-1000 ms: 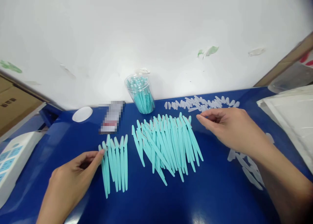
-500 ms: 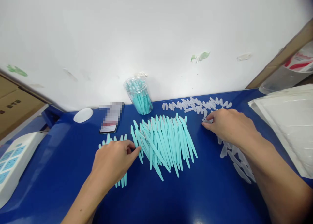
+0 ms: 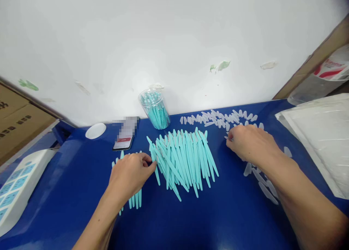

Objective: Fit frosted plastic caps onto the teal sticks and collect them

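Note:
A fanned pile of teal plastic sticks (image 3: 185, 159) lies mid-table on the blue table (image 3: 207, 221). My left hand (image 3: 128, 175) rests over a small row of teal sticks (image 3: 135, 200), its thumb and fingers pinched on the leftmost stick of the big pile. My right hand (image 3: 251, 144) lies right of the pile, fingers curled down and pinching a small clear cap at its tips. A row of clear caps (image 3: 218, 117) runs along the back. More clear caps (image 3: 263, 186) lie beside my right forearm.
A clear jar of teal sticks (image 3: 155, 110) stands against the white wall. A phone (image 3: 124, 139) and a white lid (image 3: 95, 130) lie back left. A white keypad device (image 3: 16, 184) and cardboard box (image 3: 16, 115) sit left. White bags (image 3: 321, 141) are stacked right.
My left hand moved right from beside the small row to the edge of the big pile and pinched there. My right hand went from hovering open to curled down on the caps.

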`<action>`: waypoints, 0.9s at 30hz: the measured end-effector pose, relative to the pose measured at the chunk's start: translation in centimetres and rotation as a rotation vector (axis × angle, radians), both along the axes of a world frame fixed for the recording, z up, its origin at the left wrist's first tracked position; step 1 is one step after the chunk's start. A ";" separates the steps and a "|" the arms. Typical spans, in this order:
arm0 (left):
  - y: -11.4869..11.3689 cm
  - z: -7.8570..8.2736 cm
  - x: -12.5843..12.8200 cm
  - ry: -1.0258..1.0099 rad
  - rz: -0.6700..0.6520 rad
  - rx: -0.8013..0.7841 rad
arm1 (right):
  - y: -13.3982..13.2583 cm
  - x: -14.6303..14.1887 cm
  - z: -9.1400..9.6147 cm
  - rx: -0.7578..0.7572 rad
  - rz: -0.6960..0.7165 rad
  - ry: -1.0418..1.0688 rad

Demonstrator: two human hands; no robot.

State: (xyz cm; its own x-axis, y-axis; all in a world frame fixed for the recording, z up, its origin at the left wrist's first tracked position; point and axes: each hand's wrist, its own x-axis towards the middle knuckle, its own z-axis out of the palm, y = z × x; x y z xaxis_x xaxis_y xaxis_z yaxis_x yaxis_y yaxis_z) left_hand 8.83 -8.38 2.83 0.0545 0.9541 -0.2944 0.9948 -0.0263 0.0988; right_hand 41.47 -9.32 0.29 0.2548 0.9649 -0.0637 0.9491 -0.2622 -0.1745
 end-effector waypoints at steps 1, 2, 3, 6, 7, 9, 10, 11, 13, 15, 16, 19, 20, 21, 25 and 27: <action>0.0 -0.2 0.0 -0.012 0.007 -0.008 | 0.0 -0.2 0.0 -0.014 -0.006 -0.012; 0.0 -0.3 0.1 -0.024 0.016 -0.015 | 0.0 -0.4 0.0 -0.032 -0.014 -0.027; -0.1 -0.4 0.1 -0.036 0.026 -0.020 | 0.0 -0.6 0.1 -0.043 -0.022 -0.038; -0.4 -0.5 0.1 -0.074 0.060 -0.024 | 0.0 -1.1 0.7 -0.008 -0.031 -0.024; -0.6 -0.4 0.0 -0.087 0.072 -0.022 | -0.1 -1.2 0.9 0.014 -0.036 -0.009; -0.9 -0.1 -0.6 -0.113 0.097 -0.006 | -0.2 -1.3 1.5 0.059 -0.027 0.040; -1.1 0.2 -1.0 -0.126 0.109 0.010 | -0.3 -1.4 1.7 0.081 -0.016 0.113; -1.2 0.4 -1.4 -0.135 0.121 0.028 | -0.4 -1.5 1.9 0.096 -0.007 0.235; -1.2 0.9 -2.1 -0.193 0.119 0.061 | -0.5 -1.8 1.9 0.107 -0.010 0.609; -0.9 1.3 -2.1 -0.358 0.048 0.062 | -0.4 -2.4 1.6 0.101 -0.050 1.052; -0.6 1.5 -1.8 -0.468 -0.011 0.040 | -0.4 -2.8 1.3 0.099 -0.080 1.249; 0.4 1.6 -0.4 -0.753 -0.176 -0.063 | -0.1 -4.6 0.5 0.101 -0.159 1.663; 0.6 1.5 0.1 -0.803 -0.200 -0.090 | 0.0 -5.2 0.3 0.092 -0.176 1.745; 0.7 1.3 0.5 -0.840 -0.211 -0.101 | 0.1 -5.9 0.2 0.086 -0.190 1.812; 0.1 0.1 1.1 -0.944 -0.200 -0.060 | 0.2 -8.1 0.0 0.128 -0.268 2.033; -0.4 -0.4 0.9 -0.983 -0.191 -0.038 | 0.2 -8.7 -0.1 0.152 -0.305 2.088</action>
State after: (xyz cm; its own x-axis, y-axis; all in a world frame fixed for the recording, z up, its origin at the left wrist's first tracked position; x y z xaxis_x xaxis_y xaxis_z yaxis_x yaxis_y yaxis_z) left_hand 9.77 -8.77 2.42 0.4418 0.8947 -0.0666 0.4501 -0.1568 0.8791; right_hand 32.79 -9.15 0.24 0.0401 0.9405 -0.3373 -0.6898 -0.2182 -0.6904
